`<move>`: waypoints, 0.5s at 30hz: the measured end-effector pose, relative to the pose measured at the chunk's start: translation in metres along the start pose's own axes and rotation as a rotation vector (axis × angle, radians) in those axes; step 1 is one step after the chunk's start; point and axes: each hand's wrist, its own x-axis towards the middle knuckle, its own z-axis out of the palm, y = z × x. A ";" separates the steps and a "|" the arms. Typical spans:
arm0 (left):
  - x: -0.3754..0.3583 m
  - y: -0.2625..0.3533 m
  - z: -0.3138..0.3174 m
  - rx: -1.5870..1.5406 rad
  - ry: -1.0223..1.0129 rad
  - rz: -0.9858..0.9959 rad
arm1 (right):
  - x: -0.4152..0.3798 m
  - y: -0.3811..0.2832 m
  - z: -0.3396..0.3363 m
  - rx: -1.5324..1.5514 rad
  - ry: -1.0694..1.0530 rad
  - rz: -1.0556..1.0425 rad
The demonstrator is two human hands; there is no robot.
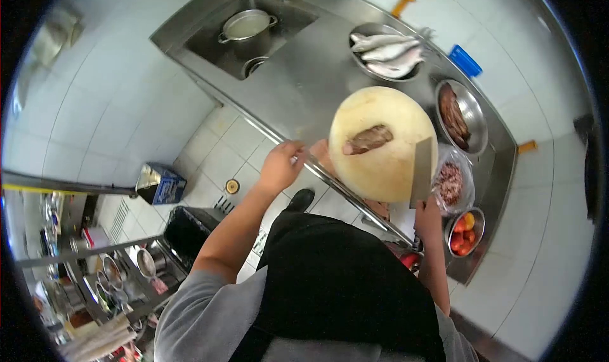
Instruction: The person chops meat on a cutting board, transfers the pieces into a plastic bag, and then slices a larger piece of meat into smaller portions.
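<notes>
My right hand grips a cleaver, whose broad blade lies over the right edge of a round cutting board. On the board rests a brown piece of meat, apart from the blade. My left hand hovers by the counter's front edge, left of the board, with its fingers curled together; whatever is in them, if anything, is hidden. Close to my right hand are a clear plastic bag of chopped reddish bits and a metal bowl of tomatoes.
Behind the board stands a bowl of whole fish. A metal bowl with dark meat strips is at the right, near a blue object. A pot sits in the sink at far left. On the floor are a tin and a black bin.
</notes>
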 end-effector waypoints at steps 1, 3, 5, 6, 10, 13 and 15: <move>0.020 0.018 0.015 0.045 0.000 0.190 | -0.009 -0.003 -0.001 0.016 0.016 0.023; 0.041 0.052 0.050 0.095 -0.021 0.405 | -0.023 -0.005 0.002 -0.071 -0.029 0.055; 0.052 0.081 0.082 0.472 -0.050 0.567 | -0.034 -0.010 0.005 -0.088 -0.045 0.097; 0.059 0.082 0.096 0.477 -0.066 0.603 | -0.038 -0.011 0.007 -0.125 -0.076 0.113; 0.091 0.102 0.110 0.834 -0.286 0.433 | -0.048 -0.005 0.014 -0.070 -0.073 0.105; 0.109 0.119 0.087 0.020 -0.535 -0.229 | -0.053 0.006 0.015 0.028 -0.021 0.067; 0.119 0.087 0.091 -0.825 -0.695 -0.382 | -0.054 0.011 0.014 0.079 0.020 0.046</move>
